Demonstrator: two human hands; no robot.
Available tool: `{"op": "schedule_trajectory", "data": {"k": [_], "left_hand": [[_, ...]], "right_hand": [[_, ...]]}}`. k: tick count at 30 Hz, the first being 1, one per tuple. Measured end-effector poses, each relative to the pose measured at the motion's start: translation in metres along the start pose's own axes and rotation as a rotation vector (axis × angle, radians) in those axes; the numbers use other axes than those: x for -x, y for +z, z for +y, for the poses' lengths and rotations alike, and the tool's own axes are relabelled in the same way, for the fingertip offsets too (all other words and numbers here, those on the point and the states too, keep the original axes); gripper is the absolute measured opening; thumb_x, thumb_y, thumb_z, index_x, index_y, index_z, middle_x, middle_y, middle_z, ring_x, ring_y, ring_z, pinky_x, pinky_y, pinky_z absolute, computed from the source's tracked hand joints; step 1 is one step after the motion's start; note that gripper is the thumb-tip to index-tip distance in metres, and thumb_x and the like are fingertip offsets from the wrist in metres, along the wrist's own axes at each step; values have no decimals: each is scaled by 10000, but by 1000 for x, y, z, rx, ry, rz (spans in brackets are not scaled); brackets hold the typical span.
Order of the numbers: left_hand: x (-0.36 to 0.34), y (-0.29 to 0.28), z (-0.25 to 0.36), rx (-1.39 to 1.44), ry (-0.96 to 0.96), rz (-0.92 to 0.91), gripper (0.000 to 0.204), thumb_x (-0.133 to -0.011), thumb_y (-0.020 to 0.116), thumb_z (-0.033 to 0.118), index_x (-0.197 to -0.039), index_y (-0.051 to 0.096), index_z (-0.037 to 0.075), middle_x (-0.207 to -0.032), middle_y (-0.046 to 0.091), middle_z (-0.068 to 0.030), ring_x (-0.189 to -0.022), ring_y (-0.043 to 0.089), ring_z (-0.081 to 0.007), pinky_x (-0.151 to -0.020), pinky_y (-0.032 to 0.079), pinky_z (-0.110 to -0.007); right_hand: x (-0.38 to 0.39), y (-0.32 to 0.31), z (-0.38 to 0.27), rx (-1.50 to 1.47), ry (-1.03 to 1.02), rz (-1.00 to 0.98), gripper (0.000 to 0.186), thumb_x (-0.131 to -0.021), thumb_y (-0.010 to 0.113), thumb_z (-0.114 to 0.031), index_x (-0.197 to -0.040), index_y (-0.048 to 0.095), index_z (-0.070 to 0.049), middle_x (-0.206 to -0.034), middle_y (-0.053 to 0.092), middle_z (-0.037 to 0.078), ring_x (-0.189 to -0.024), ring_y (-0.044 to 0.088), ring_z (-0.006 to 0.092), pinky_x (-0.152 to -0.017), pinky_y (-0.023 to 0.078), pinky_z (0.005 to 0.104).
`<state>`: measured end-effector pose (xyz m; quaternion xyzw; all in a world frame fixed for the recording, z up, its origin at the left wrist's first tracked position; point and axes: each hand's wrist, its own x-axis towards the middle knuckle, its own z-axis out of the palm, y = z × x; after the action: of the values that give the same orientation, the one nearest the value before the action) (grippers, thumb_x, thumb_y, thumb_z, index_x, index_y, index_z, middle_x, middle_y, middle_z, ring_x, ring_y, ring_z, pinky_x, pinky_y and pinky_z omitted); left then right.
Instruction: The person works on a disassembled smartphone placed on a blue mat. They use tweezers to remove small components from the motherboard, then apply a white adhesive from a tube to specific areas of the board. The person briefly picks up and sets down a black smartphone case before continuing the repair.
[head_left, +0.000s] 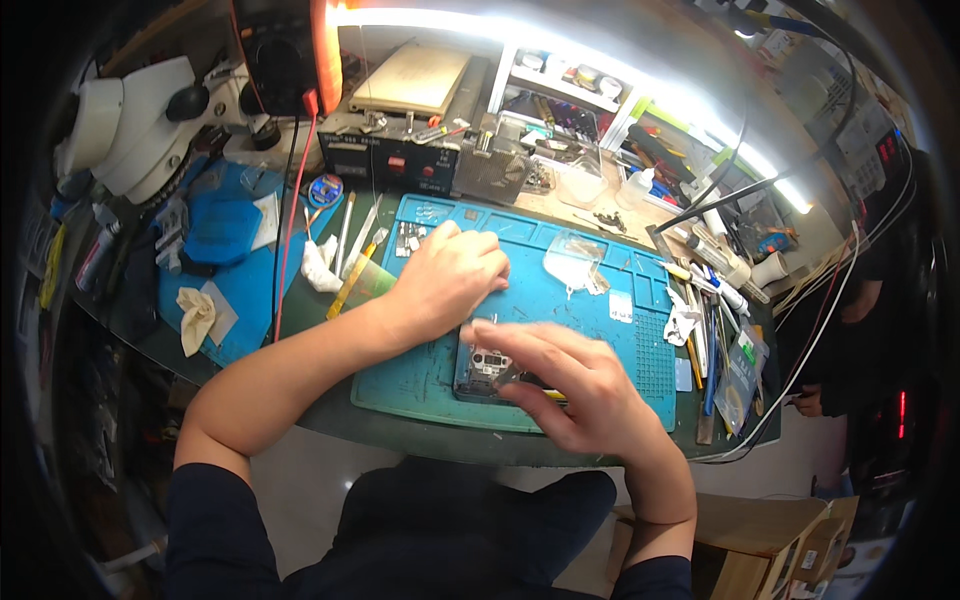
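A phone with its inner parts exposed (487, 362) lies near the front of the blue work mat (420, 385). Over it hovers my right hand (580, 375), slightly blurred, with thumb and fingers apart. Parts of the phone show through that gap, while the hand hides its right side. My left hand (450, 280) rests on the mat beyond the phone, its fingers curled; whatever they hold, if anything, is hidden. Just past its knuckles sit small parts (410, 238) in the mat's left tray.
A clear plastic bag (575, 262) lies on the mat. Pens and tools (708, 330) crowd the right side; tweezers (345, 228) and a yellow-handled tool (355, 275) lie left. A black powered device (395, 165) stands behind. At far right appears another person's hand (808, 400).
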<state>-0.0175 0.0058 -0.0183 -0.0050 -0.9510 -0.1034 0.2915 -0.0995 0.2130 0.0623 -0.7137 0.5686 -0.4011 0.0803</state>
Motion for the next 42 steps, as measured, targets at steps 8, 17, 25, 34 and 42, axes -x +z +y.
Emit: {"op": "schedule_trajectory", "data": {"k": [8, 17, 25, 34, 42], "left_hand": [[-8, 1, 3, 118, 20, 4, 91, -919, 687, 146, -934, 616, 91, -905, 623, -72, -904, 616, -280, -807, 427, -408], [-8, -11, 0, 275, -111, -145, 124, -836, 787, 107, -889, 693, 47, -900, 652, -108, -876, 651, -328, -770, 527, -428], [-12, -8, 0, 170, 18, -81, 105, -850, 774, 94, -891, 699, 33, -877, 647, -114, -836, 648, -324, -738, 526, -426], [-15, -17, -10, 447, -114, -175, 164, -831, 802, 60, -969, 723, 19, -860, 655, -103, -745, 637, -214, -699, 533, -344], [-15, -33, -6, 401, -329, -327, 164, -868, 806, 84, -1017, 763, 29, -938, 686, -55, -779, 636, -135, -739, 538, -277]], "right_hand": [[5, -4, -1, 58, -29, 35, 555, -867, 757, -36, -1402, 631, -112, -931, 704, 64, -769, 707, 223, -648, 576, 333], [12, 9, 16, -74, -102, 74, 595, -928, 725, -149, -1494, 553, -211, -913, 710, 28, -778, 713, 239, -634, 586, 367], [13, 4, 14, 109, -108, 65, 619, -919, 733, -158, -1503, 543, -232, -904, 717, 14, -733, 710, 215, -598, 575, 348], [11, -8, 28, -134, -39, 127, 600, -906, 717, -19, -1471, 575, -163, -959, 777, 64, -828, 767, 204, -762, 615, 327], [-1, -19, 66, -223, 384, 585, 463, -1004, 647, -38, -1456, 550, -57, -983, 763, 114, -937, 765, 181, -798, 598, 296]]}}
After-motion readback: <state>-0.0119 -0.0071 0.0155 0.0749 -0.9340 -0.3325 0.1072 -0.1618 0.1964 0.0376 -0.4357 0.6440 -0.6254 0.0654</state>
